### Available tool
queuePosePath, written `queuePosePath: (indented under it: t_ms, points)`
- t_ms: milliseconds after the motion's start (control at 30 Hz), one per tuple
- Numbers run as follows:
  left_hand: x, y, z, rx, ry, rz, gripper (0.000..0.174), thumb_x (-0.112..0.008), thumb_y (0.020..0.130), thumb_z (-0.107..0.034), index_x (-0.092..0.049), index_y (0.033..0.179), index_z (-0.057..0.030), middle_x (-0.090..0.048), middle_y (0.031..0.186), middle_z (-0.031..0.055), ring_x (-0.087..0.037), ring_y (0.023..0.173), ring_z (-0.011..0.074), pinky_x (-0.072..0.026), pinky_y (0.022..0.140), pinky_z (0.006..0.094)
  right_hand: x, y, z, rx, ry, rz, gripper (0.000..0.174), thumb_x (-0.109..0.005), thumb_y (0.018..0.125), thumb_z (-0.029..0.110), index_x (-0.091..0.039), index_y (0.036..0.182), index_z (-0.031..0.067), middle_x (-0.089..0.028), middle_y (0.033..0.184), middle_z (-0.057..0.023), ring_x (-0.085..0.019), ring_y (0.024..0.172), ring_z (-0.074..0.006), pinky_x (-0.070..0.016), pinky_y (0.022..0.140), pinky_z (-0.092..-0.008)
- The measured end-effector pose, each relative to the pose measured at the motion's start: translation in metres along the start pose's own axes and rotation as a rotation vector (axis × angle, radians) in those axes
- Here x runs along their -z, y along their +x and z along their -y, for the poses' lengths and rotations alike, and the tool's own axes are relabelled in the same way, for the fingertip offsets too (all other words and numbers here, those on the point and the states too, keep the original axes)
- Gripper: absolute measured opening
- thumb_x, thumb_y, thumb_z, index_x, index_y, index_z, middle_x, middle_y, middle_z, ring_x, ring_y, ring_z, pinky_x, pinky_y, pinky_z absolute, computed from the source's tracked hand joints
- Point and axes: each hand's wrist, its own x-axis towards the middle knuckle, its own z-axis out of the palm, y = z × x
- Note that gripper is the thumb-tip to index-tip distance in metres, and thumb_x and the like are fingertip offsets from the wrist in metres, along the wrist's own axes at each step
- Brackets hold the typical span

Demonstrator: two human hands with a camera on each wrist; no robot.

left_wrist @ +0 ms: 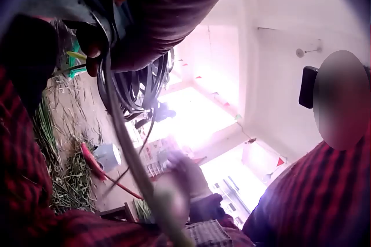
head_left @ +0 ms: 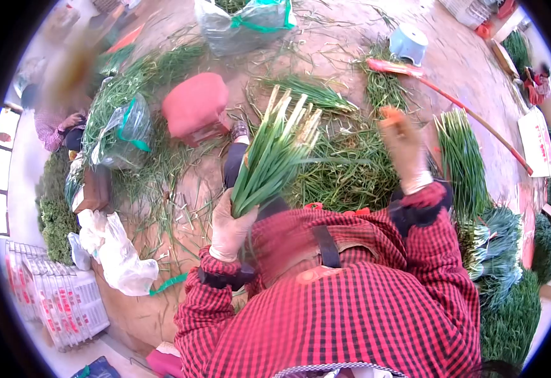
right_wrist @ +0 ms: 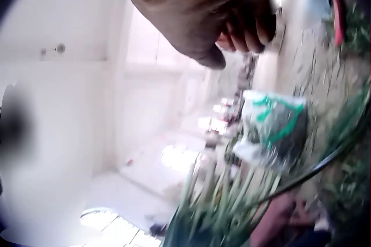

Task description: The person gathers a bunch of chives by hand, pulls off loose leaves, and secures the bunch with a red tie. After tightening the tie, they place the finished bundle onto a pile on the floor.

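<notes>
My gloved left hand (head_left: pixel 231 220) grips a bundle of long green stalks (head_left: pixel 272 154) near its leafy end, the pale ends pointing up and away. In the left wrist view, that hand (left_wrist: pixel 156 21) is dark at the top, with leaves (left_wrist: pixel 139 85) below it. My gloved right hand (head_left: pixel 404 148) is raised to the right, apart from the bundle. Seen in the right wrist view, the right hand (right_wrist: pixel 214 18) has bare fingertips loosely curled, the thumb apart from them and nothing visible held; the bundle's pale stalks (right_wrist: pixel 232 192) stand below it.
Loose greens (head_left: pixel 344 170) cover the floor ahead. Around them are a pink stool (head_left: pixel 196 104), a pale blue stool (head_left: pixel 408 44), a red-handled tool (head_left: pixel 470 113) and plastic bags (head_left: pixel 121 258). More bundles (head_left: pixel 461 157) lie at right. Another person (head_left: pixel 58 129) sits at left.
</notes>
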Motion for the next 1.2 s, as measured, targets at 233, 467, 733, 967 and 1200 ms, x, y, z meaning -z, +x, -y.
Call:
queuePosePath:
  t_ms: [233,467,733,967,1200]
  points:
    - [-0.008,-0.004,0.000,0.076,-0.005,0.072,0.029,-0.067,0.084,0.002,-0.062,0.112,-0.0014,-0.068,0.103,0.0006,-0.061,0.092,0.0066,-0.0486,0.083,0.0227,-0.073,-0.028,0.058,-0.355,0.274,0.482,0.016,-0.068,0.093,0.015,-0.066,0.102,0.0029,-0.057,0.071,0.0050,-0.051,0.060,-0.0033,-0.0430,0.053,-0.0188]
    - [-0.005,-0.003,0.002,0.095,-0.086,0.057,0.029,-0.067,0.084,0.002,-0.062,0.113,-0.0005,-0.068,0.103,0.0007,-0.062,0.090,0.0063,-0.0492,0.081,0.0221,-0.041,-0.009,0.059,-0.543,0.396,0.406,0.017,-0.066,0.095,0.023,-0.068,0.096,0.0058,-0.058,0.069,0.0035,-0.051,0.050,-0.0028,-0.0404,0.044,-0.0180]
    - [-0.011,-0.001,0.000,0.069,0.027,0.101,0.030,-0.067,0.085,0.003,-0.062,0.115,0.0003,-0.068,0.104,0.0019,-0.062,0.093,0.0068,-0.0490,0.083,0.0221,-0.052,-0.021,0.066,-0.599,0.402,0.532,0.024,-0.064,0.092,0.022,-0.068,0.104,0.0025,-0.062,0.075,0.0008,-0.051,0.055,-0.0038,-0.0407,0.046,-0.0178]
    - [-0.003,-0.001,0.004,0.004,0.194,0.064,0.028,-0.068,0.084,0.001,-0.064,0.112,0.0009,-0.070,0.100,0.0019,-0.063,0.089,0.0080,-0.0492,0.082,0.0231,-0.050,-0.015,0.053,-0.010,0.097,0.276,0.015,-0.072,0.085,0.016,-0.070,0.093,0.0035,-0.071,0.083,-0.0058,-0.065,0.067,-0.0163,-0.0516,0.061,-0.0292]
    - [0.004,0.000,-0.003,-0.259,0.665,0.097,0.028,-0.069,0.082,-0.001,-0.067,0.109,0.0002,-0.069,0.091,0.0016,-0.062,0.082,0.0075,-0.0499,0.076,0.0246,-0.062,-0.020,0.061,0.284,-0.370,0.783,0.023,-0.060,0.089,0.033,-0.069,0.096,0.0129,-0.067,0.079,-0.0117,-0.067,0.076,-0.0329,-0.0528,0.067,-0.0426]
